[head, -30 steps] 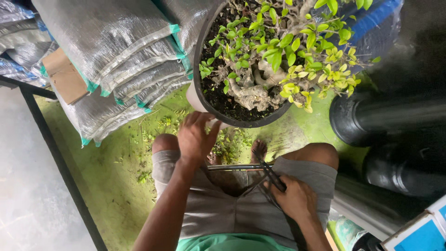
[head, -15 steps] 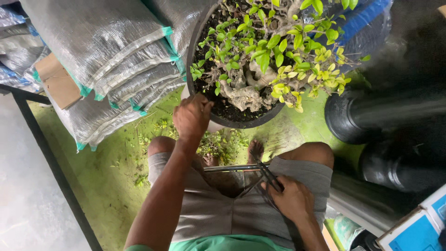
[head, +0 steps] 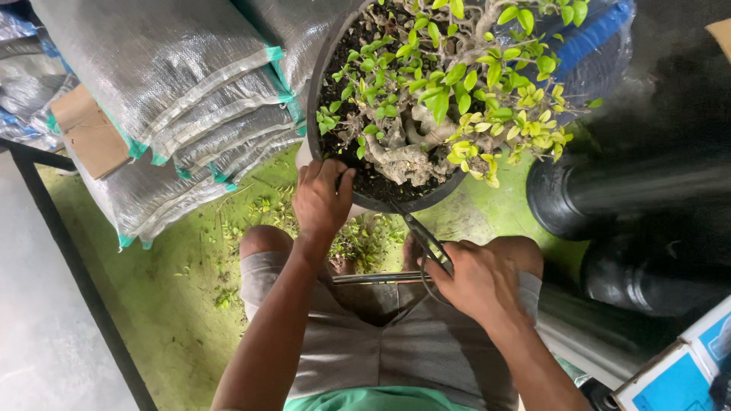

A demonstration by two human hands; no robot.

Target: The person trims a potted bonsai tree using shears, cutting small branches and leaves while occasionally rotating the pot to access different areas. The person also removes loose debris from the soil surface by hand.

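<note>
Left hand (head: 321,199) gripping bonsai pot (head: 324,68), right hand (head: 478,281) holding shears (head: 420,234)

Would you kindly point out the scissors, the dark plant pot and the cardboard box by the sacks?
scissors (head: 421,233), head view, on the blades just below the pot.
dark plant pot (head: 323,67), head view, on its left rim.
cardboard box (head: 95,135), head view, on its brown top face.

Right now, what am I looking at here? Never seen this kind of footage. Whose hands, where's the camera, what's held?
There is one picture, from a camera on a person's head, looking down at their lap and bare hands. No machine. The left hand grips the rim of a black pot holding a small tree. The right hand holds scissors, blades pointing toward the pot. Leaf clippings lie on the green floor. Grey sacks are stacked left, black pipes right.
</note>
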